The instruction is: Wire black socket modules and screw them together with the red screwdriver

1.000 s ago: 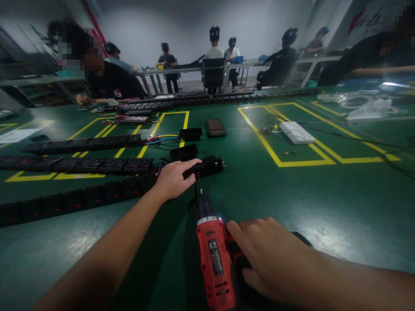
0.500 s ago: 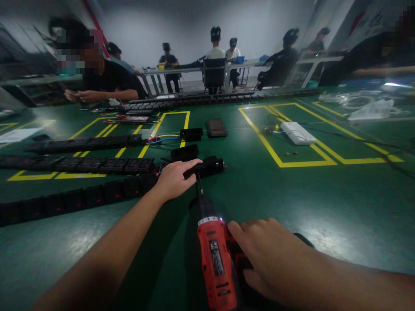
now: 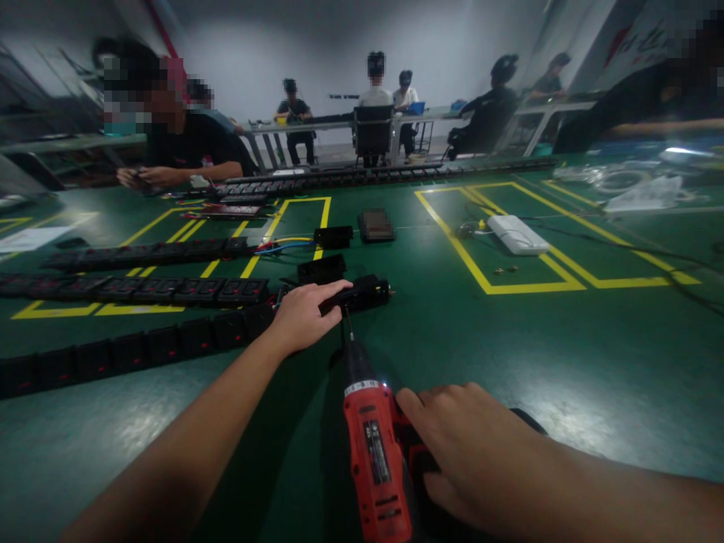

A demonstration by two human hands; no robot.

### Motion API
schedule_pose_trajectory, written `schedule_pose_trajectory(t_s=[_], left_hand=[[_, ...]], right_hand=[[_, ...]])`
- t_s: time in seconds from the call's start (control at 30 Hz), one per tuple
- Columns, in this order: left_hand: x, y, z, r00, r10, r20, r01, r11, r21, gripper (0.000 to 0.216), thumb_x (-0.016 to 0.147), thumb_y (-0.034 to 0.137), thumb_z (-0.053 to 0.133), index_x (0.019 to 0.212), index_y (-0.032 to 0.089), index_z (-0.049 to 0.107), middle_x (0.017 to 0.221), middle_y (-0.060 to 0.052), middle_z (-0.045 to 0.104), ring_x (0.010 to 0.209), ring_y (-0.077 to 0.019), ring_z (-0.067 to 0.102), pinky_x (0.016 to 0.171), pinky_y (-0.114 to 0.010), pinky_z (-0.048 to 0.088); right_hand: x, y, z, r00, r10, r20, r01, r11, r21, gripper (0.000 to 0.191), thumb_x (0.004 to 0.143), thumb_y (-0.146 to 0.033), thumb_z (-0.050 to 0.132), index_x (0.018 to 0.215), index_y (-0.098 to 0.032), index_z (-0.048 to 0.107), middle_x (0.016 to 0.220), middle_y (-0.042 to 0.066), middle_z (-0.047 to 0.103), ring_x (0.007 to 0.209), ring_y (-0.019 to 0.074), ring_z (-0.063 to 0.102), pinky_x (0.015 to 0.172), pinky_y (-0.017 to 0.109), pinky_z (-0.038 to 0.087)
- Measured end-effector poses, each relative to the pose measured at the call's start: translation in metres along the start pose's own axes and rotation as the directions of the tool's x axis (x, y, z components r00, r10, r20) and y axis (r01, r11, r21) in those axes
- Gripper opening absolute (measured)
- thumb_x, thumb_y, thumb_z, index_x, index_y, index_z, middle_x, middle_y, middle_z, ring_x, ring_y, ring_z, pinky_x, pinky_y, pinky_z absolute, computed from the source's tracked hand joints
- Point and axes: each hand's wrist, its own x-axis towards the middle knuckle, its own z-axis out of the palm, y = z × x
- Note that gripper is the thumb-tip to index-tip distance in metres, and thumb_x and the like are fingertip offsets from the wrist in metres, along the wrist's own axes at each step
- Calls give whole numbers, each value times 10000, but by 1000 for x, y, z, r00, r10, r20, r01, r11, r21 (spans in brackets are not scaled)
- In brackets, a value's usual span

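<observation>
My right hand (image 3: pixel 458 437) is wrapped around the handle of a red cordless drill (image 3: pixel 373 445). The drill points away from me, and its long thin bit reaches the near side of a black plastic housing (image 3: pixel 367 292). Around that housing my left hand (image 3: pixel 305 313) is closed, the index finger lying along the top and the thumb on the near side. A black segmented strip (image 3: pixel 152 343) with red marks runs left from behind this hand. Just beyond sits a separate black cover piece (image 3: pixel 321 268). The bit's very tip is hard to make out.
Two more segmented strips (image 3: pixel 186 289) lie left on the green table (image 3: pixel 509 354); one has wires to a black box (image 3: pixel 332 237). A dark square object (image 3: pixel 376 225), a white device with a cable (image 3: pixel 516 234) and small metal parts (image 3: pixel 505 270) lie beyond. A co-worker (image 3: pixel 192 143) sits far left.
Both hands, the drill and the housing keep nearly the same places. The view has shifted very slightly, and the co-worker at left has moved a little.
</observation>
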Motion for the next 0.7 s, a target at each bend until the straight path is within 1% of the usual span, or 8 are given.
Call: schedule_pose_trajectory(t_s=[0.1,0.37,0.5,0.6,0.7], left_hand=[[0,-1,1,1000,-1,-7,1,1000,4,487,876,340,519,1361,351,571,974,-21,711,843,-226,640,816,-355,484],[-1,-1,1,1000,-1,-2,1,1000,-8,485,875,338,525,1358,352,572,991,-17,716,821,-216,640,811,-350,489],[0,0,0,1000,1,-1,-1,1000,-6,493,872,328,527,1363,343,571,1046,-16,723,846,-218,644,828,-351,495],[0,0,1,1000,4,-1,-4,1000,-4,496,871,323,525,1364,334,572,1070,-20,722,874,-223,648,850,-359,494],[-1,0,1,1000,3,-1,-3,1000,-8,493,874,325,519,1363,334,573,1052,-25,721,900,-234,651,856,-366,495]], right_hand=[[0,0,-1,1000,2,0,-2,1000,-8,304,654,-186,569,953,-155,614,800,101,708,641,277,661,509,307,292],[1,0,1,1000,-1,2,1,1000,-12,341,663,-196,583,999,-145,617,820,111,713,656,282,663,520,317,321],[1,0,0,1000,12,25,-12,1000,-7,327,657,-193,587,980,-147,619,821,111,714,663,287,671,520,315,310],[1,1,1,1000,14,12,-14,1000,-1,326,670,-209,576,988,-151,616,825,107,714,672,300,678,520,321,297],[1,2,3,1000,9,0,-9,1000,2,317,678,-231,569,984,-160,613,814,97,711,661,301,674,517,322,281]])
